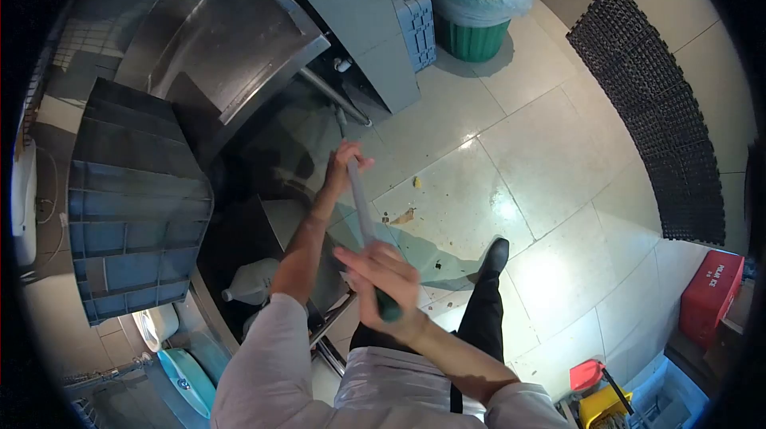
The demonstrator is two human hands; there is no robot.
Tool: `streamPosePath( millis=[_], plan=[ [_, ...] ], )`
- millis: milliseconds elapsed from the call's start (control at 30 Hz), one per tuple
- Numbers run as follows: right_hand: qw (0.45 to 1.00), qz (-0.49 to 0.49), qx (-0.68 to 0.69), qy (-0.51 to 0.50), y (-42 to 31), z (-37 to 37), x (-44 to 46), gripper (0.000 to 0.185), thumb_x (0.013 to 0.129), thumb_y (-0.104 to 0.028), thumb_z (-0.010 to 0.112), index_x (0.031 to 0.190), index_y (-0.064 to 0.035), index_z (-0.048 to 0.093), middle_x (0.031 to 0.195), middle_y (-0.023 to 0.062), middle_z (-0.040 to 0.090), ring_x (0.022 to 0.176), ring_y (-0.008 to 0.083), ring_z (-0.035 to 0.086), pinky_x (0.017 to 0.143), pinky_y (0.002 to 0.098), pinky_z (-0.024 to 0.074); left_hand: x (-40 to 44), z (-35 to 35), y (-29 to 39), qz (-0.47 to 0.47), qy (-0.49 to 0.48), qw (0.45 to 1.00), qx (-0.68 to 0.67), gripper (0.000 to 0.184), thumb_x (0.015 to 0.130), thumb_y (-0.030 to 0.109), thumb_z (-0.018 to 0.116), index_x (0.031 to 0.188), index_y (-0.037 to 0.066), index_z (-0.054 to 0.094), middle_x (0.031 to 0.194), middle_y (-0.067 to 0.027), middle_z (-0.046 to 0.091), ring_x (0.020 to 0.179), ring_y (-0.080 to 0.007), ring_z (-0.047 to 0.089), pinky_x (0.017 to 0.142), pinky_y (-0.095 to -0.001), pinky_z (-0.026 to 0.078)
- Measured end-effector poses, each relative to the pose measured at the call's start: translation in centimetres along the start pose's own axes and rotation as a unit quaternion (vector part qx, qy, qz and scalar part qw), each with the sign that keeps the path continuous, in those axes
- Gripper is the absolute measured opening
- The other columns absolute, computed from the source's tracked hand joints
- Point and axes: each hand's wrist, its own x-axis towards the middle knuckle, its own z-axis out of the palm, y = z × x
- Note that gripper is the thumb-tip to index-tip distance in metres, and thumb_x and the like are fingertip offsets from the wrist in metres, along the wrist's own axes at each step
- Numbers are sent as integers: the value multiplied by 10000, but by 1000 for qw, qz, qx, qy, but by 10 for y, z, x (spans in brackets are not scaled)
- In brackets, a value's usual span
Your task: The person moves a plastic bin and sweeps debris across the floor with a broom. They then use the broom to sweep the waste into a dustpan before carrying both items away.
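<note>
A long pale pole (361,202) slants up and away from my body, with a dark green grip at its near end. My right hand (388,281) is wrapped round that near end. Farther along, my left hand (347,162) is closed on the shaft. Beyond my left hand the pole runs toward the dark space under the steel counter, where its far end cannot be made out. Bits of litter (405,216), some brown and one yellow (416,182), lie on the tiled floor (550,166) to the right of the pole.
At the left stand a steel counter (239,46) and a big grey plastic crate (140,222). A green bin (475,37) with a clear liner is at the top. Black mats (646,110) lie right; a red box (712,289) and a red dustpan (586,375) are lower right.
</note>
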Motion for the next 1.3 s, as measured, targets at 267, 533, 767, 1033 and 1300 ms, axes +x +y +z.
streamPosePath(
  millis=[267, 533, 767, 1033, 1300],
  plan=[
    [979, -140, 136, 54, -73, -72, -29, 146, 754, 32, 540, 842, 62, 652, 602, 131, 578, 524, 252, 553, 568, 356, 478, 4, -63, 149, 103, -35, 992, 61, 181, 708, 82, 688, 648, 72, 517, 678, -57, 533, 688, -292, 536, 636, -384, 389],
    [995, -42, 40, -76, 56, 10, -2, 403, 662, 37, 622, 1056, -47, 643, 704, 81, 516, 655, 246, 499, 658, 334, 417, 23, -8, -29, -111, 98, 989, -23, 212, 722, 139, 725, 793, 36, 554, 988, -174, 585, 986, -298, 560, 784, -368, 454],
    [998, -47, 12, -26, -53, 15, 0, 489, 596, 55, 654, 1080, -10, 634, 612, 47, 473, 568, 209, 451, 626, 301, 395, -10, -36, 45, -13, -12, 995, -100, 219, 719, 136, 741, 785, 25, 565, 951, -159, 620, 903, -298, 604, 935, -392, 398],
    [996, -1, 12, -89, -177, -80, 26, 286, 746, 50, 577, 1024, 67, 637, 624, 98, 565, 516, 187, 529, 520, 275, 438, -41, -24, 155, -43, -5, 953, -300, 138, 732, 54, 698, 700, 28, 566, 681, -84, 558, 711, -229, 584, 702, -364, 442],
    [992, -52, 113, -34, -245, -147, 58, 485, 802, -452, 674, 820, 33, 661, 481, -8, 479, 394, 111, 444, 401, 259, 366, -12, -35, 269, -78, -126, 951, -271, 136, 779, 144, 665, 805, 35, 588, 671, -110, 586, 652, -212, 594, 599, -338, 428]
  ],
)
